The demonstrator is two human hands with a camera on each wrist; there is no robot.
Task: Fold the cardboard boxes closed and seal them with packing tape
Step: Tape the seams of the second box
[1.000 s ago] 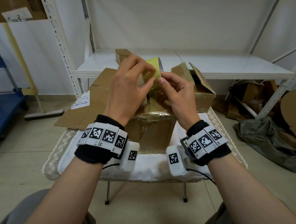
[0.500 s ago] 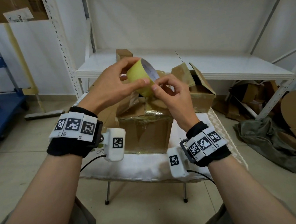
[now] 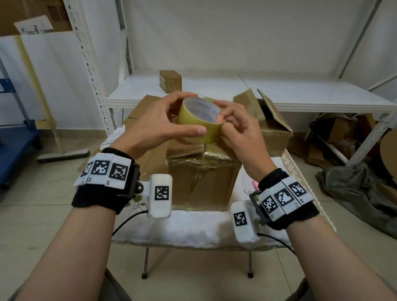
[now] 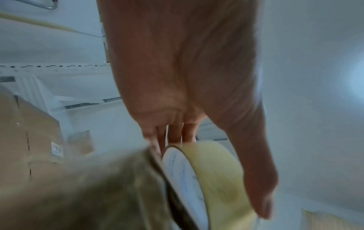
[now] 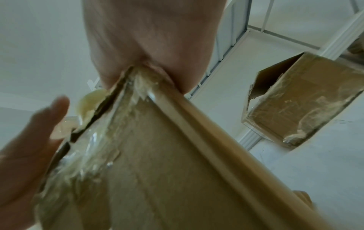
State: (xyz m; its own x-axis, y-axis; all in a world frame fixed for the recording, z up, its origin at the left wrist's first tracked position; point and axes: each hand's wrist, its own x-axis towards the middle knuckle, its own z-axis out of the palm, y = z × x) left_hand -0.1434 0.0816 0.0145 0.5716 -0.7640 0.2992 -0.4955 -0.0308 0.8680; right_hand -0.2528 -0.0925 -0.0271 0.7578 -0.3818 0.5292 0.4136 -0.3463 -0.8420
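Note:
A yellowish roll of packing tape (image 3: 199,119) with a white core is held in the air above a brown cardboard box (image 3: 200,180) wrapped in shiny tape. My left hand (image 3: 168,126) grips the roll, thumb on its near side and fingers over the far rim. My right hand (image 3: 234,127) pinches the roll's right edge with curled fingers. In the left wrist view the tape roll (image 4: 214,179) sits under my thumb. The right wrist view shows the box top (image 5: 157,163) close up, blurred.
The box stands on a small white-clothed table (image 3: 186,228). A second box (image 3: 272,127) with raised flaps sits behind at right, flat cardboard (image 3: 141,112) at left. A white shelf (image 3: 305,92) carries a small box (image 3: 170,80). More cardboard and grey cloth (image 3: 363,193) lie at right.
My left hand turned and swung the roll so its open core faces up toward me. Both hands lowered slightly, and the left wrist dropped to the left.

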